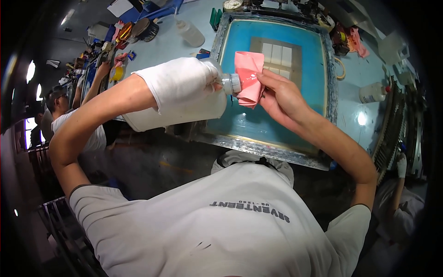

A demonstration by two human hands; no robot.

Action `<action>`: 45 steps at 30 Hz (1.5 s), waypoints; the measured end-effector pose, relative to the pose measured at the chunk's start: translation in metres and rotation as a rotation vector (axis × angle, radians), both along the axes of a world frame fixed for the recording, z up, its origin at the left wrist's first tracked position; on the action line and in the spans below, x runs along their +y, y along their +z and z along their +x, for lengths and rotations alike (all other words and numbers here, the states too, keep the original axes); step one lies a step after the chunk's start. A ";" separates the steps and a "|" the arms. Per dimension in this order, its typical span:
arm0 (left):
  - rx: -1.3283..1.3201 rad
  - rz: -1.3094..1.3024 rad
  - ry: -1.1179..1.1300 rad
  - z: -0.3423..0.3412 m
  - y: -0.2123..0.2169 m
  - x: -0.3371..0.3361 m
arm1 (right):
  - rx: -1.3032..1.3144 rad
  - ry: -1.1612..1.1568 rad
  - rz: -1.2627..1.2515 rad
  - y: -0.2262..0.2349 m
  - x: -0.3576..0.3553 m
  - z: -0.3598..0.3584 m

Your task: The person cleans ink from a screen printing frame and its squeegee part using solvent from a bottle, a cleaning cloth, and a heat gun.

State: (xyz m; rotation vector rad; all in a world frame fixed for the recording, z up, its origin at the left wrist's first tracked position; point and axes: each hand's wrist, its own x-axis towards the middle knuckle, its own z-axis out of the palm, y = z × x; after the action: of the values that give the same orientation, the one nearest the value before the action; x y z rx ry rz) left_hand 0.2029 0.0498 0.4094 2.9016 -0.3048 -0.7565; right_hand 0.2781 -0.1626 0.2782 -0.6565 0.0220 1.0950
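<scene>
My left hand (191, 78), in a white glove, is closed round the upper part of a large translucent jug (177, 115). The jug lies tilted on its side, its neck (230, 84) pointing right. Against that mouth is a folded pink cloth (250, 64) with wet-looking spots. Bare thumb and fingers of my right hand (286, 97) pinch the cloth's right edge. Both hands are above a framed printing screen (328, 92) with blue mesh and a pale rectangular window holding several white blocks or panels. My left fingers are partly hidden behind the jug neck.
A squeeze bottle (190, 33) stands left of the screen, with a dark tub (145, 29) beyond. At right are a white bottle with a red cap (374, 92) and another pink cloth (358, 42). Co-workers appear at far left (69, 106) and lower right (401, 203).
</scene>
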 end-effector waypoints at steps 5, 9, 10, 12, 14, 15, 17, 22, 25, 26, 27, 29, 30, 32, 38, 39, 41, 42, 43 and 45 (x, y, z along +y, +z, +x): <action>-0.063 -0.069 0.043 -0.014 -0.001 0.019 | -0.013 0.041 0.074 0.012 -0.004 -0.004; -0.076 -0.087 0.121 -0.027 0.016 0.041 | -0.031 0.051 0.091 0.036 0.003 -0.007; -0.115 -0.150 0.160 -0.031 0.019 0.048 | -0.052 0.061 0.117 0.042 0.006 -0.006; -0.162 -0.216 0.198 -0.042 0.021 0.069 | -0.090 0.108 0.218 0.058 0.018 -0.002; -0.287 -0.321 0.334 -0.055 0.023 0.094 | -0.095 0.165 0.261 0.073 0.038 -0.002; -0.349 -0.437 0.381 -0.060 0.020 0.109 | -0.090 0.187 0.258 0.080 0.049 -0.003; -0.352 -0.581 0.722 -0.066 0.018 0.133 | -0.056 0.249 0.308 0.079 0.070 -0.005; -0.488 -0.909 0.942 -0.040 0.002 0.219 | -0.034 0.250 0.215 0.069 0.064 -0.001; -0.685 -1.028 0.890 -0.012 -0.022 0.264 | -0.051 0.151 0.141 0.051 0.017 0.008; -0.734 -0.941 0.962 0.000 -0.027 0.274 | 0.010 0.092 0.078 0.044 -0.003 0.004; -0.790 -0.945 0.950 0.007 -0.056 0.322 | 0.042 0.047 0.047 0.035 -0.012 0.012; -0.909 -0.824 0.921 0.036 -0.111 0.377 | 0.058 -0.090 -0.061 0.016 -0.034 0.021; -0.842 -0.814 0.908 0.058 -0.116 0.388 | 0.033 -0.137 -0.135 0.012 -0.055 0.021; -0.780 -0.822 0.902 0.099 -0.124 0.383 | 0.011 -0.213 -0.202 0.018 -0.095 0.013; -0.915 -0.849 0.973 0.201 -0.179 0.434 | -0.150 -0.370 -0.396 0.025 -0.123 0.023; -0.902 -0.863 0.996 0.225 -0.184 0.434 | -0.152 -0.366 -0.412 0.020 -0.132 0.033; -0.905 -0.979 1.075 0.237 -0.198 0.432 | -0.235 -0.371 -0.457 0.018 -0.127 0.051; -0.911 -0.929 1.061 0.243 -0.197 0.426 | -0.366 -0.356 -0.570 0.018 -0.120 0.063; -0.919 -0.865 1.055 0.240 -0.194 0.424 | -0.515 -0.324 -0.687 0.015 -0.111 0.076; -0.775 -0.693 1.122 0.219 -0.188 0.441 | -1.063 -0.106 -0.912 0.003 -0.087 0.109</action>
State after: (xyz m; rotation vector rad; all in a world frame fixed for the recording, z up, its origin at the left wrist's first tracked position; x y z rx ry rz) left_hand 0.4222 0.4910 0.2216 2.0181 0.7809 0.5479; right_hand 0.3872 -0.2493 0.2816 -1.9708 -0.3730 0.4730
